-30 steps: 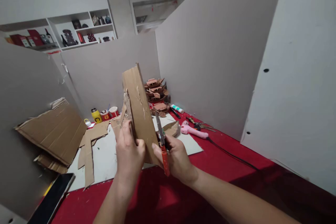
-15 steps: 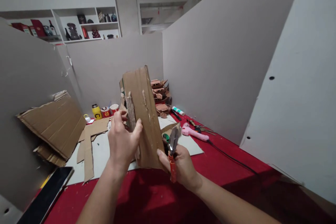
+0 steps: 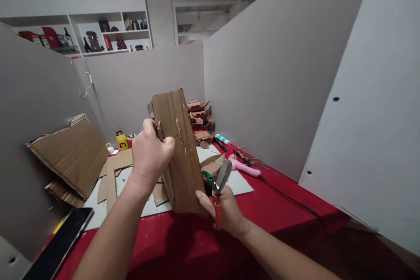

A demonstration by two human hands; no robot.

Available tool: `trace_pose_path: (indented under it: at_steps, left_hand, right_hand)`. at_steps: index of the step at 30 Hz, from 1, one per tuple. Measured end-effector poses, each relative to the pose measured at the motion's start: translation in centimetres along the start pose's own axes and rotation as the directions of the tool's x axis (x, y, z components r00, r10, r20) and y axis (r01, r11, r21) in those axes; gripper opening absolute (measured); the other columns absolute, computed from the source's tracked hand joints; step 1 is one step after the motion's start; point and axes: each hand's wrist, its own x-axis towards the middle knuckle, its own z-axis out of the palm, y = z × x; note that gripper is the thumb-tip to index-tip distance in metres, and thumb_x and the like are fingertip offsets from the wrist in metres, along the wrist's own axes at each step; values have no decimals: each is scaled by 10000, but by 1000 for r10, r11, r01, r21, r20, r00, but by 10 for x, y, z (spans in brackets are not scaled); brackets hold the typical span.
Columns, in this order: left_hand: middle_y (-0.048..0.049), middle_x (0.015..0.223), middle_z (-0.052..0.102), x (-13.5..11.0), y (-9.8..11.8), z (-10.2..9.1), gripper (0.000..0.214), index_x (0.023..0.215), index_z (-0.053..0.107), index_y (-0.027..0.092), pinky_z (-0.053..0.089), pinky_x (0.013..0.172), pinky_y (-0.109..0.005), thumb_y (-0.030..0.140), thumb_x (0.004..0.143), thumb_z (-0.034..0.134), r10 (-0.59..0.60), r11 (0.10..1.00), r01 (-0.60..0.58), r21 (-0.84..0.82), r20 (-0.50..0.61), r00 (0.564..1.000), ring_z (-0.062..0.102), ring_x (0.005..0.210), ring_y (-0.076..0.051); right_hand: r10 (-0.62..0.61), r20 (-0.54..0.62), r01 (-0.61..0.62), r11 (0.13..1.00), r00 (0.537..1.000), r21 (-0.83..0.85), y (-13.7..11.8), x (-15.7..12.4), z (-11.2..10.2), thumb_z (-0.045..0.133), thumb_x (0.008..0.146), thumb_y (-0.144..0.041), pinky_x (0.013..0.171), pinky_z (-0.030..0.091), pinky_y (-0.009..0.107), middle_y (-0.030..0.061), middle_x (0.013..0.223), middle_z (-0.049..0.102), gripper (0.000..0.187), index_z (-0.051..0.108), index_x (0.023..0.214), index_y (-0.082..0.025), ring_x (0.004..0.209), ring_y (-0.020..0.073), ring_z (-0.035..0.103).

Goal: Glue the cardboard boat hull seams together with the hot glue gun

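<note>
A folded piece of brown cardboard [image 3: 182,157] stands tilted in front of me, its surface torn and its left edge frayed. My left hand [image 3: 151,151] is closed at that edge, pinching a torn cardboard strip [image 3: 159,131] that is mostly hidden by the fingers. Low on the other side, my right hand [image 3: 228,214] grips the cardboard with the thumb in front. The same hand also holds red-handled snips [image 3: 221,179], their metal blades pointing up. Something green [image 3: 208,182] shows behind the cardboard, only partly visible.
Cardboard sheets [image 3: 70,157] lean at the left above a phone [image 3: 61,243]. Cut strips lie on a white board [image 3: 241,182] over the red cloth [image 3: 278,210]. A pink corded tool [image 3: 244,167], a yellow jar [image 3: 121,141] and stacked reddish-brown pieces [image 3: 198,118] stand farther back.
My left hand has moved up slightly and closed from a loose, spread grasp onto the torn strip. The long ragged strip is bent or pulled. The cardboard and snips have shifted slightly.
</note>
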Motion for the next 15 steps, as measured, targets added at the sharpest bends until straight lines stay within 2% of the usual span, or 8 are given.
trace_pose_path:
  at_steps: [4, 7, 10, 12, 15]
  left_hand:
    - [-18, 676, 576, -7, 3, 9, 277, 919, 468, 202, 433, 601, -313, 212, 663, 572, 0, 1000, 0, -11, -16, 1000, 619, 649, -231]
    - [-35, 731, 595, -22, 13, 21, 279, 940, 455, 206, 437, 608, -319, 212, 682, 561, 89, 995, -90, 40, 17, 996, 631, 679, -243]
    - [-52, 761, 607, -38, 23, 31, 253, 938, 458, 201, 427, 586, -314, 198, 699, 542, 189, 980, -193, 51, 85, 978, 630, 683, -245]
    - [-47, 757, 608, -45, 27, 33, 253, 951, 464, 199, 421, 579, -306, 193, 711, 543, 236, 970, -240, 26, 104, 966, 625, 684, -237]
    - [-25, 767, 609, -47, 26, 33, 249, 982, 474, 206, 416, 581, -280, 245, 755, 569, 281, 958, -276, -75, 81, 956, 612, 670, -197]
  right_hand:
    - [-19, -64, 19, 1000, 998, 9, -10, 5, -4, 635, 769, -405, 490, 350, 234, -35, 579, 405, 238, 521, 736, -198, 539, 110, 361]
    - [-106, -125, 108, 994, 986, 10, -34, 18, -12, 640, 769, -382, 535, 373, 241, -25, 614, 443, 224, 526, 723, -194, 567, 114, 385]
    - [-125, -204, 132, 991, 971, 21, -63, 37, -24, 654, 757, -370, 498, 346, 239, -38, 563, 398, 255, 482, 670, -202, 526, 107, 359]
    - [-117, -280, 137, 989, 953, 54, -77, 50, -32, 659, 747, -368, 487, 331, 231, -44, 569, 391, 269, 458, 675, -204, 521, 98, 347]
    - [-128, -287, 157, 984, 949, 82, -86, 63, -40, 681, 710, -368, 499, 336, 222, -40, 615, 412, 281, 461, 684, -195, 551, 91, 357]
